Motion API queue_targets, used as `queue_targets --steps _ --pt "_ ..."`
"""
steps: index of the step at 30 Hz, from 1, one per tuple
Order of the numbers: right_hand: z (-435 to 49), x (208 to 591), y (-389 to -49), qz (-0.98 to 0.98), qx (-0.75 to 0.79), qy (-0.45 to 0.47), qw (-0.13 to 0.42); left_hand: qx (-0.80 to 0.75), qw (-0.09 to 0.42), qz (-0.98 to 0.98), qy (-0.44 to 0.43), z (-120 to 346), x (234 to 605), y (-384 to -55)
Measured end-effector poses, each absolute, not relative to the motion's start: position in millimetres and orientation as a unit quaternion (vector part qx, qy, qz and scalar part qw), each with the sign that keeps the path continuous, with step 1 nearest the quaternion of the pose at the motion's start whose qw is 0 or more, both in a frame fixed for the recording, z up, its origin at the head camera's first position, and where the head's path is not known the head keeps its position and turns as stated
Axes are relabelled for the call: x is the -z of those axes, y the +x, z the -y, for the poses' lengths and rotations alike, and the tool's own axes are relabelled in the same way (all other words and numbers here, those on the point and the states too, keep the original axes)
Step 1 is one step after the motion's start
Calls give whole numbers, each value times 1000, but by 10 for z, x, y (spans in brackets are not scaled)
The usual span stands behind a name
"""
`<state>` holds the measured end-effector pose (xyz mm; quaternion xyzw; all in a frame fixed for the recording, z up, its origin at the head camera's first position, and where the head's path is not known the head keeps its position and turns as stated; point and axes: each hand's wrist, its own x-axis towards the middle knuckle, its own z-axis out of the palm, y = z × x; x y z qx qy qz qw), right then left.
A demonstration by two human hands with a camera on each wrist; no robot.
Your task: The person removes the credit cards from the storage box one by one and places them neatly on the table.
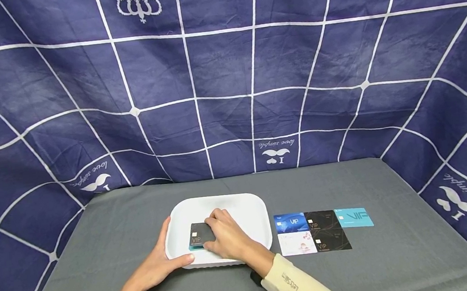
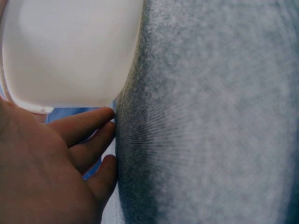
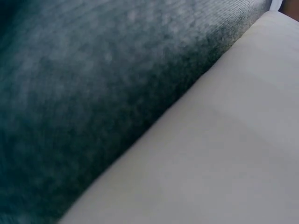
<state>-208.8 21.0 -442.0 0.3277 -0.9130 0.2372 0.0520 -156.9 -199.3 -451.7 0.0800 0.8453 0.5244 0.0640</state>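
A white tray (image 1: 248,216) sits on the grey cloth. Inside it, a dark grey VIP card (image 1: 200,233) lies over a teal card (image 1: 195,247) whose lower edge peeks out. My right hand (image 1: 228,237) reaches over the tray's front and pinches the dark card by its right side, thumb at the lower corner and fingers at the upper. My left hand (image 1: 158,262) holds the tray's front left corner, thumb on the front rim and fingers along the left side. In the left wrist view those fingers (image 2: 81,126) lie against the tray's outer wall (image 2: 74,56).
Right of the tray, several cards lie edge to edge: a blue card (image 1: 291,223), a white floral card (image 1: 296,243), black cards (image 1: 332,240) and a turquoise card (image 1: 354,217). A dark blue checked curtain (image 1: 225,69) hangs behind the grey surface (image 1: 401,251).
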Motion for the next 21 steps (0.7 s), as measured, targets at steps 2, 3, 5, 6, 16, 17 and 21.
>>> queue_targets --steps 2,3,5,6,16,17,21 --pt "-214 4416 -2091 910 -241 333 59 -526 63 -844 82 1992 4523 -1568" --pt "-216 4415 -2093 908 -243 336 62 -527 62 -844 82 1991 4525 -1567" --pt "-222 4409 -2094 904 -247 341 68 -529 60 -842 84 1988 4530 -1569" --pt "-226 4407 -2094 903 -251 342 70 -529 59 -842 86 1986 4533 -1572" --pt "-322 4358 -2033 891 -261 361 89 -541 59 -833 98 1960 4549 -1593" --pt "-339 4347 -2012 890 -255 366 90 -541 61 -833 98 1961 4546 -1591" --pt "-391 4296 -1936 889 -238 382 89 -539 62 -835 95 2002 4527 -1576"
